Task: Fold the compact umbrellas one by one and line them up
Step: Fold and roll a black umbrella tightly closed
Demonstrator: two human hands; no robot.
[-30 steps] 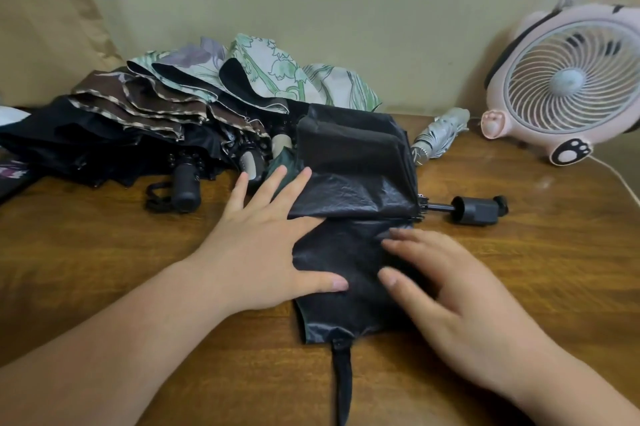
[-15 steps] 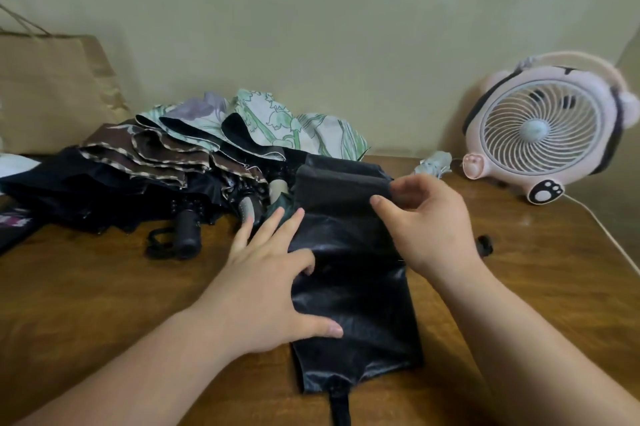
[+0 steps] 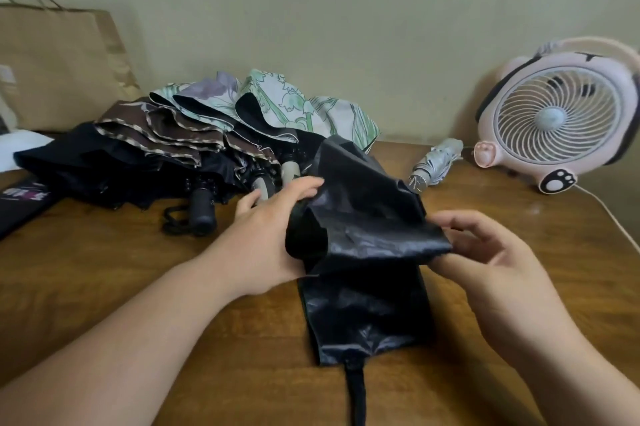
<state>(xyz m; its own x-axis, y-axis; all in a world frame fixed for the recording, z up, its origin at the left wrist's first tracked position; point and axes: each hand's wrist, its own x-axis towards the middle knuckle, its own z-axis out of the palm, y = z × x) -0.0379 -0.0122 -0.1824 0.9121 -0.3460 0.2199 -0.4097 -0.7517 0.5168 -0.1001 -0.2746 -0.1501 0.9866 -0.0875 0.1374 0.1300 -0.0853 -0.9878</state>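
The left hand (image 3: 263, 235), flat on the black umbrella (image 3: 363, 307) a moment ago, now has its fingers (image 3: 301, 187) curled round the cloth's left edge while the right hand (image 3: 491, 262) pinches the right edge, so the top flap hangs lifted between both sets of fingers. Below them the rest lies on the worktop (image 3: 104, 287), strap (image 3: 356, 394) loose; I judge this fold half done, with the heap of umbrellas (image 3: 180, 134) beyond the left fingers waiting

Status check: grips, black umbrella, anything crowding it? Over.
Left grip holds raised flap of black umbrella; right grip pinches opposite edge. Lower half flat on table, not yet rolled. Unfolded umbrella pile close behind.
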